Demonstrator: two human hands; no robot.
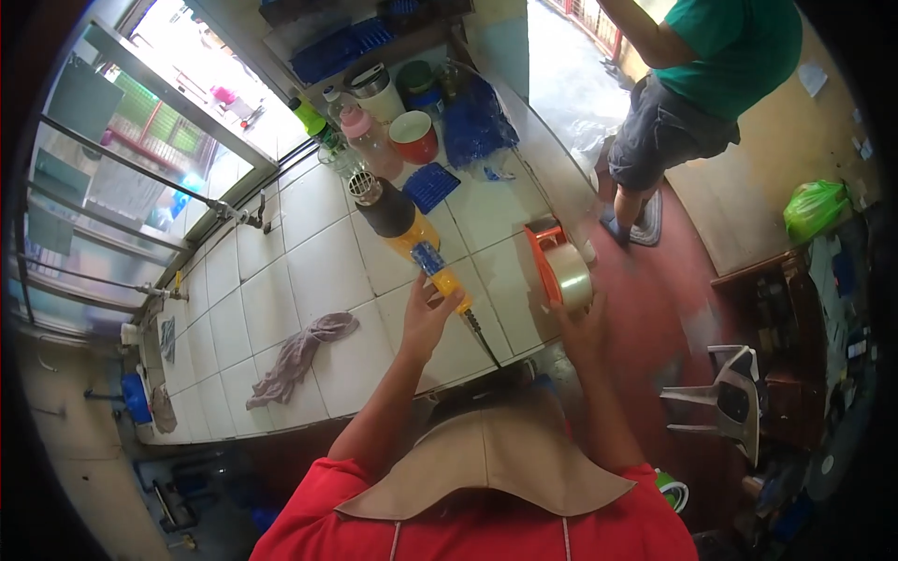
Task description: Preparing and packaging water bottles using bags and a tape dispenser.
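A yellow and black heat gun (398, 224) lies on the tiled counter with its metal nozzle pointing away. A blue patch shows on its yellow body, and a dark cord runs from the handle to the counter's front edge. My left hand (429, 316) is closed about the handle, partly hidden behind its own fingers. On the right, my right hand (584, 329) grips the near end of a tape dispenser (546, 251) with an orange frame and a wide clear roll. The dispenser is at the counter's right edge.
A crumpled grey cloth (301, 360) lies left on the counter (327, 271). Behind the heat gun stand a red cup (413, 137), a pink-capped bottle (367, 140) and a blue plastic bag (477, 126). A person in green (720, 65) stands far right; a chair (730, 402) is nearer.
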